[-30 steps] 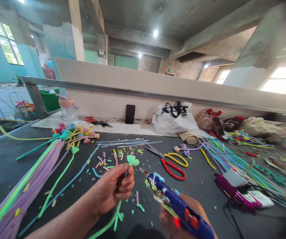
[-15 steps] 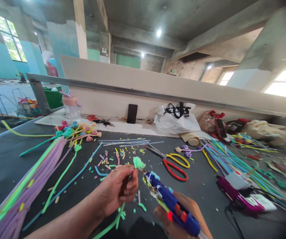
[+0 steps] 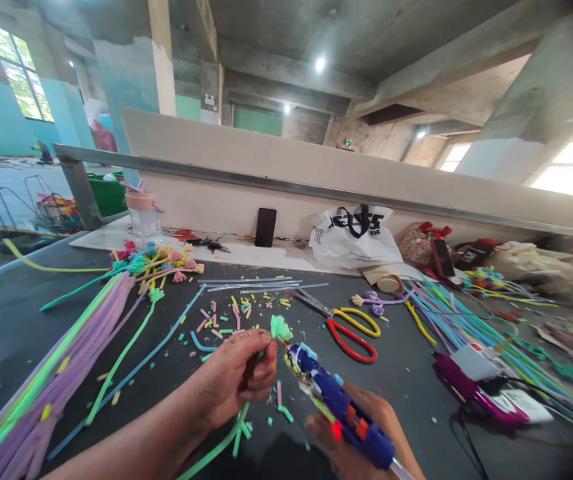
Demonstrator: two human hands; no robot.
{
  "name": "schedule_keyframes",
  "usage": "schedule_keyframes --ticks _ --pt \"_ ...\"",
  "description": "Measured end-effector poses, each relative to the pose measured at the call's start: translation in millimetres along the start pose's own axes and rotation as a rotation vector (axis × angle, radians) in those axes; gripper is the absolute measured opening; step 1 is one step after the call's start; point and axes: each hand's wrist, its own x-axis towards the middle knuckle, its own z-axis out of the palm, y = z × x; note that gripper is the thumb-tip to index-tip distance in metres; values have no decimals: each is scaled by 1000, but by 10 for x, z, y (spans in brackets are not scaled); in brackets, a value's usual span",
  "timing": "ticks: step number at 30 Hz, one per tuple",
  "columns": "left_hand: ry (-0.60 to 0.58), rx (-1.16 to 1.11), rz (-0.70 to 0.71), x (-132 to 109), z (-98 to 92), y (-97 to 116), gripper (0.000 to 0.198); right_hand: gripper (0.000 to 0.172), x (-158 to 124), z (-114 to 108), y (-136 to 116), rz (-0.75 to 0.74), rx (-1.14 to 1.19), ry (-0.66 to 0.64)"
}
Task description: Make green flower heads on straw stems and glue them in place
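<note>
Pinched in my left hand (image 3: 244, 370) is a green pipe cleaner (image 3: 280, 327), its fluffy flower-like tip standing above the fingers and its stem trailing down below the fist. My right hand (image 3: 361, 437) is wrapped round a blue hot glue gun (image 3: 339, 400) with a red light glowing on its side. The gun's nozzle points up and left, at or very near the base of the green tip. A clear glue stick (image 3: 400, 469) sticks out of the gun's back end. Small cut pieces (image 3: 236, 313) in pink, yellow and green lie scattered just beyond my left hand.
Scissors (image 3: 349, 337) with red and yellow handles lie right of centre. Clear glue sticks (image 3: 266, 285) lie behind the scraps. Bundled pipe cleaners (image 3: 61, 360) spread at left, more (image 3: 461, 313) at right beside a purple tool (image 3: 476, 393). A phone (image 3: 265, 227) leans at the back near a white bag (image 3: 354, 243).
Almost nothing differs. The green tip and the glue gun's nozzle have shifted very slightly, and both hands keep their hold.
</note>
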Motion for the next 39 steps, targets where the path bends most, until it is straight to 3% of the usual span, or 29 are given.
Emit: schedule_keyframes --ticks 12,18,28,39 --pt "25 3 27 -4 -25 -13 22 40 -17 3 21 34 12 -62" --pt "25 -102 -41 26 -42 25 20 38 9 -54 5 14 -9 -1" --pt "-23 -120 -64 13 -55 0 20 35 16 -40 -7 43 33 -84" --pt "-111 -443 -97 11 -103 34 13 33 32 -53 49 -54 -27 -73"
